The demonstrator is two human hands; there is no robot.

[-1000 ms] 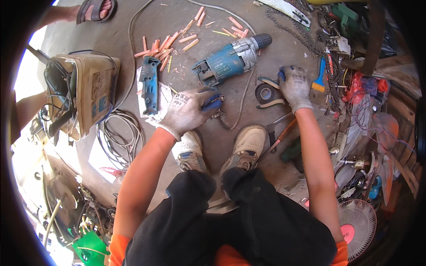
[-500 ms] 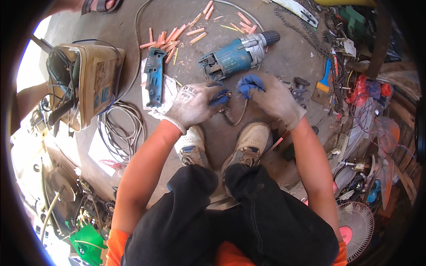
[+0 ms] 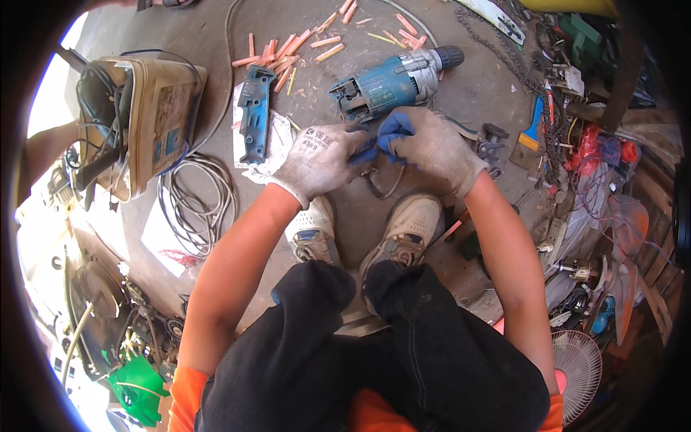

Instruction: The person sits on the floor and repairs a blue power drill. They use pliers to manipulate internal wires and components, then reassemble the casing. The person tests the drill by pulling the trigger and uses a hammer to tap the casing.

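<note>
Both my hands wear pale knit gloves with blue fingers, and they meet above the floor in front of my shoes. My left hand (image 3: pixel 320 158) is closed in a pinch on something small, mostly hidden by the fingers. Close against it, my right hand (image 3: pixel 435 150) is also pinched, and what it grips is hidden. Just beyond them lies a blue-and-silver power drill (image 3: pixel 385 88) with a black chuck, its handle end uncovered and inner parts showing. A blue handle cover (image 3: pixel 254 115) rests on a white cloth (image 3: pixel 277 137) left of my hands. A cable end (image 3: pixel 376 186) lies below my fingers.
Pinkish sticks (image 3: pixel 288 50) are scattered beyond the drill. At left stand a tool-filled bucket (image 3: pixel 162 108) and a coiled cable (image 3: pixel 198 205); a person's arm (image 3: pixel 54 147) reaches near the bucket. Pliers (image 3: pixel 461 128), a brush (image 3: pixel 531 131), a chain (image 3: pixel 489 54) and a fan (image 3: pixel 576 374) lie right.
My right hand has moved left and my fingertips now meet. The small metal piece seen at my left fingertips is now covered. The view has shifted slightly.
</note>
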